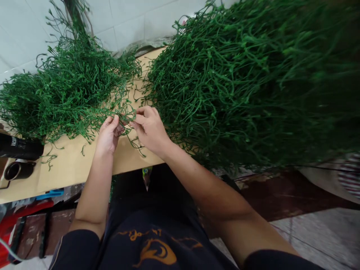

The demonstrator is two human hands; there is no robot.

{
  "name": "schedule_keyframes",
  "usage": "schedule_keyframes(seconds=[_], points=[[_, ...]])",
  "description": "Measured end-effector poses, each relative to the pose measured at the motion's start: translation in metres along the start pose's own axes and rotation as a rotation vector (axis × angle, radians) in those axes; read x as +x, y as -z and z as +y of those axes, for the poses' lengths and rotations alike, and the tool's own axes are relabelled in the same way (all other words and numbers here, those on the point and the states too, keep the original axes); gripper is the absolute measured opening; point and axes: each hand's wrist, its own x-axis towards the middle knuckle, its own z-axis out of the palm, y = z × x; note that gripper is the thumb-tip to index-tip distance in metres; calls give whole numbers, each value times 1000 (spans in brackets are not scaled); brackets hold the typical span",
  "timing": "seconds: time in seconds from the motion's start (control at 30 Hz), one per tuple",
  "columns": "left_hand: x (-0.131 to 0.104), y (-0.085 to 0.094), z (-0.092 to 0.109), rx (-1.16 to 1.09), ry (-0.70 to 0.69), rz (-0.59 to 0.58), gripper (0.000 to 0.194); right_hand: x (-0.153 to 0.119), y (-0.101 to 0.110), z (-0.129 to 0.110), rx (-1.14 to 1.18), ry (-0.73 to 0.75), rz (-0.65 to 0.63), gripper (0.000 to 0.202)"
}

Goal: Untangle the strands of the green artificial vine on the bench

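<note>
Thin green stems (128, 114) with small tips are pinched between both hands over the front part of the cardboard-coloured table (75, 161). My left hand (109, 134) has thumb and fingers closed on them from the left. My right hand (149, 128) grips them from the right, its fingertips close to the left ones. A few stems dangle below the hands. Behind and left lies a green pile (70, 82) of similar stems. A much larger pile (225, 86) rises just right of my right hand.
At the left table edge are a black bottle (21, 147) and a dark mug (19, 170). Tiled wall (126, 22) stands behind. Loose stems lie between the piles. Below left are red and blue objects, and a striped item (350, 174) is at far right.
</note>
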Motion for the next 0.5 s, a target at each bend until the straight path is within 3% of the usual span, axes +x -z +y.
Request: schedule_keyframes(seconds=[0.07,0.17,0.33,0.43,0.5], points=[[3,-5,-2,16,-21,27,14,-3,-4,3,-58,22,86,19],[14,-11,-8,42,-15,58,21,-12,-11,-2,-99,83,90,23],[36,-12,-8,-7,-24,283,19,-30,-11,-22,-54,271,23,23],[38,-11,-3,11,-6,217,16,-25,11,-17,-79,361,32,25],[35,-12,-3,52,24,121,16,-12,38,1,-193,212,131,26]])
